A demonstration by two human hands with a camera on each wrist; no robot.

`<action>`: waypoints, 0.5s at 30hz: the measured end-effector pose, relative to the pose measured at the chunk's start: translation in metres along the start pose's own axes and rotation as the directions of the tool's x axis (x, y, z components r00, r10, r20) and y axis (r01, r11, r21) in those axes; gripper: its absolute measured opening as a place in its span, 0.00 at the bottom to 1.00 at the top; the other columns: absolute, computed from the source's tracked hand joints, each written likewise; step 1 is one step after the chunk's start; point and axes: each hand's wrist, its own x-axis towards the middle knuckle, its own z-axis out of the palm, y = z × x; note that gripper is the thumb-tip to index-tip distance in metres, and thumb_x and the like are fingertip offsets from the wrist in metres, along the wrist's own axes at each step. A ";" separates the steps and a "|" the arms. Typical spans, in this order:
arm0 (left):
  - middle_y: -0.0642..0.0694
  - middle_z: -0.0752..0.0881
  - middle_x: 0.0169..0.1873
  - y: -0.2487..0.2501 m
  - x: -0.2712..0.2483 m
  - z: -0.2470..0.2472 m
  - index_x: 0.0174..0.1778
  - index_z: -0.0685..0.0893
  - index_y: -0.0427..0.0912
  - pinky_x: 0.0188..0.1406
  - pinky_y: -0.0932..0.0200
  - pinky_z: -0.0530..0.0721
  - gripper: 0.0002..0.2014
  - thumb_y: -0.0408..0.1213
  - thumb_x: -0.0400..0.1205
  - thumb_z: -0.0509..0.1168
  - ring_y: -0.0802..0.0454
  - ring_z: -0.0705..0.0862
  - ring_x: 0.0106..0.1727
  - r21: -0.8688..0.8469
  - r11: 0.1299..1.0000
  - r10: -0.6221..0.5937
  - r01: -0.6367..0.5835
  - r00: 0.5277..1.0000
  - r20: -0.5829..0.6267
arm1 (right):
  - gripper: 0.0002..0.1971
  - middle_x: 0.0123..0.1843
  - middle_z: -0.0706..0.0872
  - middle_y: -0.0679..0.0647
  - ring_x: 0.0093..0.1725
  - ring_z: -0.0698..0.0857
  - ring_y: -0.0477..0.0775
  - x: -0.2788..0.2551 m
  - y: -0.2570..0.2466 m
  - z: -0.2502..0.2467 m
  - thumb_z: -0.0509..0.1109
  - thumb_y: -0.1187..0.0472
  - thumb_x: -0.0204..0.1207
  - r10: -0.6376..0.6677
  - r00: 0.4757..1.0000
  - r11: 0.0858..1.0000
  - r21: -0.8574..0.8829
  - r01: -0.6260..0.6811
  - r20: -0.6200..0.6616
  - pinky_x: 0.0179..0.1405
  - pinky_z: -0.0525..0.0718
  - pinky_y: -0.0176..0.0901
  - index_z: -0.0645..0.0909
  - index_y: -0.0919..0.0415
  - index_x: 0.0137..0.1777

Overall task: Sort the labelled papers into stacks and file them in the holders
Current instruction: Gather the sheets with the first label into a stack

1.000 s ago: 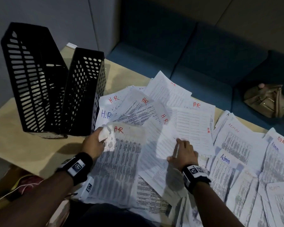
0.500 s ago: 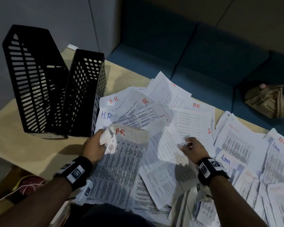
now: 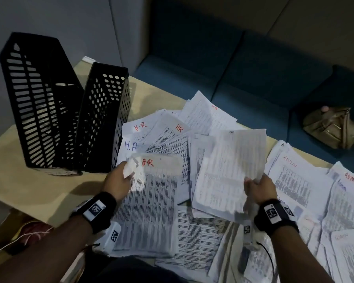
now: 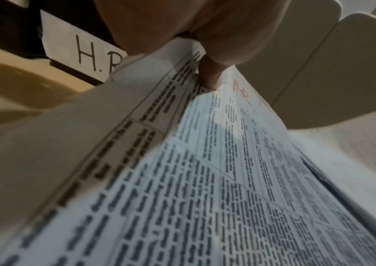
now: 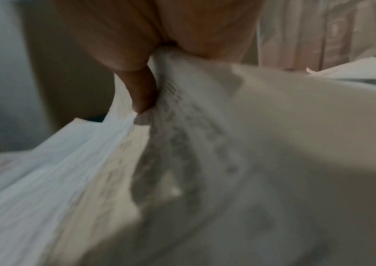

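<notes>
Printed sheets marked HR lie fanned over the middle of the table (image 3: 29,186); sheets marked ADMIN (image 3: 294,180) lie at the right. My left hand (image 3: 119,180) pinches the top left corner of an HR stack (image 3: 151,201), and in the left wrist view the thumb (image 4: 209,75) presses on that stack (image 4: 205,180) by the red HR mark. My right hand (image 3: 260,186) grips several sheets (image 3: 229,170) by their right edge and holds them lifted off the pile; the right wrist view, blurred, has the thumb (image 5: 141,93) on that sheaf (image 5: 205,162). Two black perforated holders (image 3: 49,111) stand empty at the left.
The nearer holder (image 3: 104,119) stands right beside the HR papers. A white H.R label (image 4: 84,52) shows on a holder's base. A blue sofa (image 3: 233,68) runs behind the table, with a tan handbag (image 3: 331,127) on it. The table's left front is bare wood.
My right hand went from lying on the papers to gripping several sheets, then moved right and lifted them off the pile. My left hand stayed on the HR stack's corner.
</notes>
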 end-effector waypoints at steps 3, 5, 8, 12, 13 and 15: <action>0.40 0.83 0.51 0.013 0.004 0.005 0.67 0.77 0.39 0.48 0.55 0.73 0.14 0.35 0.86 0.60 0.42 0.80 0.52 -0.051 0.998 -0.038 0.035 0.998 -0.057 | 0.11 0.52 0.85 0.66 0.46 0.82 0.63 -0.006 0.014 0.003 0.64 0.61 0.80 -0.025 0.990 0.989 -0.139 0.045 0.140 0.40 0.74 0.41 0.76 0.66 0.59; 0.40 0.83 0.57 0.017 0.007 0.008 0.70 0.76 0.39 0.52 0.55 0.73 0.16 0.36 0.86 0.59 0.41 0.80 0.58 -0.080 0.996 -0.038 0.034 0.998 -0.047 | 0.13 0.56 0.85 0.69 0.52 0.83 0.67 -0.008 0.020 0.004 0.64 0.62 0.80 -0.024 0.995 0.983 -0.179 0.041 0.094 0.44 0.73 0.43 0.77 0.68 0.61; 0.40 0.85 0.58 0.015 0.011 0.014 0.69 0.76 0.42 0.52 0.56 0.76 0.15 0.37 0.86 0.60 0.42 0.81 0.56 -0.085 0.996 -0.024 0.020 0.999 -0.038 | 0.15 0.56 0.87 0.69 0.49 0.82 0.66 -0.007 0.025 -0.003 0.65 0.66 0.77 0.041 0.997 0.997 -0.069 -0.045 -0.062 0.46 0.73 0.44 0.81 0.66 0.63; 0.39 0.84 0.62 0.012 0.012 0.020 0.70 0.76 0.43 0.55 0.54 0.76 0.16 0.37 0.86 0.60 0.40 0.81 0.61 -0.027 0.999 -0.036 0.036 0.999 -0.006 | 0.18 0.56 0.87 0.68 0.51 0.84 0.67 -0.003 0.022 -0.006 0.67 0.59 0.77 0.065 0.996 0.998 -0.021 -0.067 -0.052 0.50 0.79 0.49 0.82 0.66 0.64; 0.40 0.84 0.64 0.011 0.012 0.021 0.71 0.76 0.43 0.56 0.54 0.75 0.16 0.37 0.86 0.59 0.40 0.80 0.63 -0.023 0.999 -0.049 0.049 0.999 0.012 | 0.20 0.54 0.87 0.68 0.49 0.84 0.65 -0.003 0.020 -0.003 0.67 0.55 0.74 0.051 0.999 0.998 -0.041 -0.051 -0.008 0.47 0.78 0.47 0.82 0.67 0.62; 0.40 0.82 0.66 0.011 0.010 0.024 0.71 0.76 0.43 0.58 0.54 0.73 0.16 0.36 0.87 0.58 0.40 0.79 0.65 -0.004 0.997 -0.070 0.071 0.997 0.037 | 0.21 0.48 0.88 0.66 0.43 0.82 0.61 -0.006 0.017 0.005 0.66 0.53 0.70 0.028 0.997 0.997 -0.076 -0.022 0.071 0.42 0.74 0.43 0.83 0.67 0.57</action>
